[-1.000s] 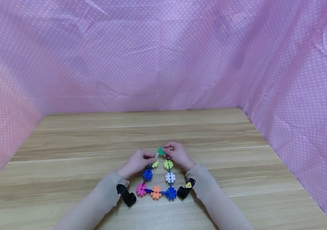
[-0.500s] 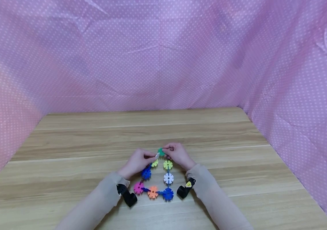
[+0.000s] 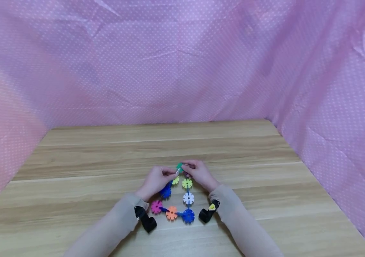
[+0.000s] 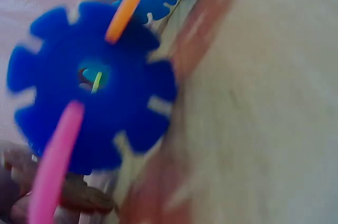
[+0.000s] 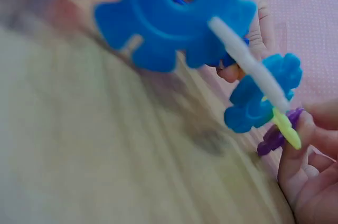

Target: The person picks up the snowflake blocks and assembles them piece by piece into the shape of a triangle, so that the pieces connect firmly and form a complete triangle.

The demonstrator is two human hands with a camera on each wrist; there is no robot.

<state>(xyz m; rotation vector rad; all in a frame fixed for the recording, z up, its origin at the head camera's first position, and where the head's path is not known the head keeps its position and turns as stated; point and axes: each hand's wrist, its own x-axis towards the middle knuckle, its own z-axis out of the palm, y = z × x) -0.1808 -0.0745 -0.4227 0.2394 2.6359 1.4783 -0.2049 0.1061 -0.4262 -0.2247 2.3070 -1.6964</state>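
Note:
A chain of slotted plastic snowflake discs runs in a loop between my hands. In the head view, my left hand (image 3: 155, 181) pinches a white disc (image 3: 177, 172) at one end, seen nearly edge-on. My right hand (image 3: 199, 174) grips a green disc (image 3: 180, 167) at the top, right beside the white one. Down the right side come a yellow disc (image 3: 187, 183), a white flower-shaped disc (image 3: 188, 198) and a blue disc (image 3: 188, 216). Along the bottom are orange (image 3: 171, 213) and pink (image 3: 156, 206) ones. In the right wrist view, a purple disc (image 5: 274, 138) is by the right fingers.
The wood-grain table (image 3: 249, 150) extends around the chain. Pink dotted cloth (image 3: 179, 71) hangs behind it and at both sides. A black wrist camera (image 3: 145, 219) is strapped to the left sleeve, another (image 3: 208, 211) to the right.
My left hand has shifted slightly right and up, bringing the white disc closer to the green one. The chain's lower discs have swung a little left. My right hand has hardly moved.

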